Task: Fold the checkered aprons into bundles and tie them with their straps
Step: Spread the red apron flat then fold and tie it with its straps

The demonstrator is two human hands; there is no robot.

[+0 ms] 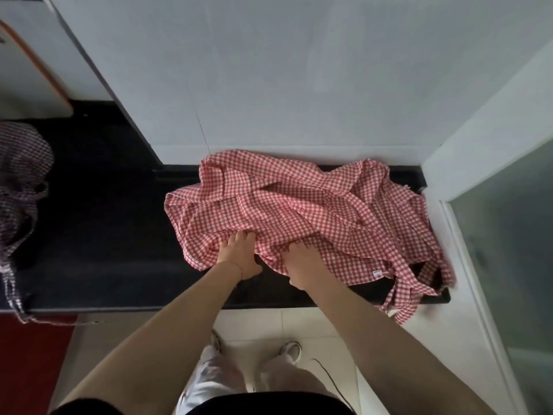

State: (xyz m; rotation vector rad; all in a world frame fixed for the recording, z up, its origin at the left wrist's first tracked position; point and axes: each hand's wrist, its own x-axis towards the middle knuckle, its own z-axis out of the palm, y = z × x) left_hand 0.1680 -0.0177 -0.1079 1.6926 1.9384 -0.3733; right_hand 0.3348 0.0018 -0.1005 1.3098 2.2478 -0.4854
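At the right end of the dark worktop (119, 280), the red checkered apron (314, 211) lay crumpled with its long axis left-to-right, stretching away from both the left hand (241, 254) and right hand (302, 262), which gripped its near edge.

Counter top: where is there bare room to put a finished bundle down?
The widest bare stretch of the dark counter lies between the purple checked apron at the far left and the red checked apron. The right end is crowded: the red apron covers it to the wall, straps hanging over the edge, with the left hand and right hand on it.
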